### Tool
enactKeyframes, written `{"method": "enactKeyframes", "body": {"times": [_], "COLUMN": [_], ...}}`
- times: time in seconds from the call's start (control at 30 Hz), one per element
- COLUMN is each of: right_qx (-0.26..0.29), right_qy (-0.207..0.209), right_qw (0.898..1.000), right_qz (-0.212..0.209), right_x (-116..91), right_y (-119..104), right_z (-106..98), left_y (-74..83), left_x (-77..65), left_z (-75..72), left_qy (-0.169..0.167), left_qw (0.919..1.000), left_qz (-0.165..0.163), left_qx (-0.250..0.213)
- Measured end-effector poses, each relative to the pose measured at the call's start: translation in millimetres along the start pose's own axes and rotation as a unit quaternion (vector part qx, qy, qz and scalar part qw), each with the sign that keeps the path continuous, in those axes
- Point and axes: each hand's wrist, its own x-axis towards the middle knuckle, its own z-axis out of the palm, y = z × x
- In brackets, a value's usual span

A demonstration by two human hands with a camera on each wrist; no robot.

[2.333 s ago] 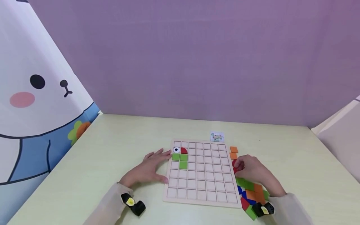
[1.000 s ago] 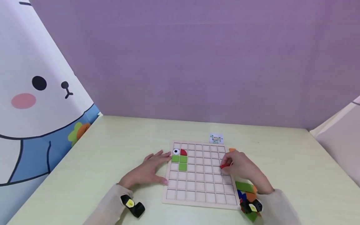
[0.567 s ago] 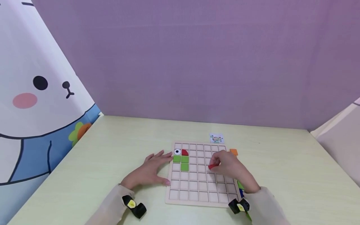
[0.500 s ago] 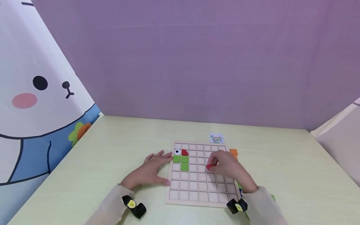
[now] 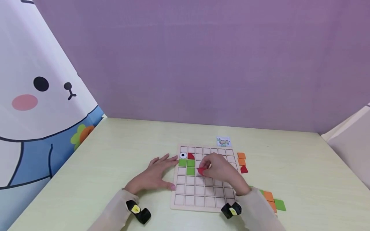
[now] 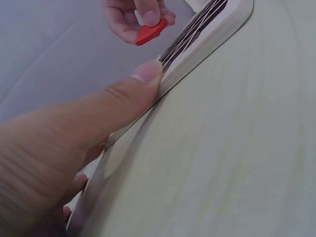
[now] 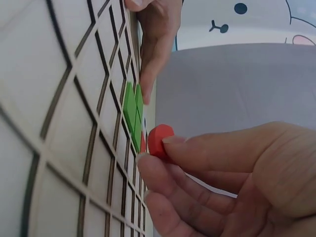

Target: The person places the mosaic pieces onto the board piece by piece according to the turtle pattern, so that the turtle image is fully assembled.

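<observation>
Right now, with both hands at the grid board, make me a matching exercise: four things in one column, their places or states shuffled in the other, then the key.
Column one
1. Left hand
2. Right hand
3. Eye tile
4. Picture card

Column two
A. On the table, by the far edge of the grid board
B. Pinching a red piece
C. In a cell, with a green tile in the next cell nearer the person
D. Fingers spread, touching the board's left edge

Right pairs: 1-D, 2-B, 3-C, 4-A
</observation>
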Motion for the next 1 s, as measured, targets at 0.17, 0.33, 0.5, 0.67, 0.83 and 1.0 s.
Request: {"method": "enactKeyframes", "body": {"times": [0.17, 0.33, 0.5, 0.67, 0.83, 1.0], "right_qx": [-0.001, 0.015, 0.036, 0.039, 0.029, 0.018], "right_qy": [-0.007, -0.027, -0.042, -0.044, -0.034, -0.024], "right_qw": [1.000, 1.000, 0.998, 0.998, 0.999, 0.999], "right_qz": [-0.016, -0.004, 0.006, 0.000, -0.007, -0.012], "right_x": [5, 7, 7, 7, 7, 7], "right_y": [-5, -10, -12, -10, -8, -9], "right_z": [8, 16, 22, 27, 30, 32], "left_y": [-0.5, -0.6, -0.3, -0.3, 0.2, -0.2], "left_x": [0.0, 0.6, 1.4, 1.9, 1.8, 1.4], "left_z": [0.0, -0.6, -0.9, -0.5, -0.8, -0.5], "left_qy": [-0.003, -0.005, -0.004, -0.005, -0.005, -0.005], "left_qw": [1.0000, 0.9999, 0.9999, 0.9997, 0.9998, 0.9999], "left_qz": [0.002, 0.008, 0.014, 0.018, 0.017, 0.013], "left_qx": [-0.004, 0.003, 0.008, 0.015, 0.009, 0.009]}}
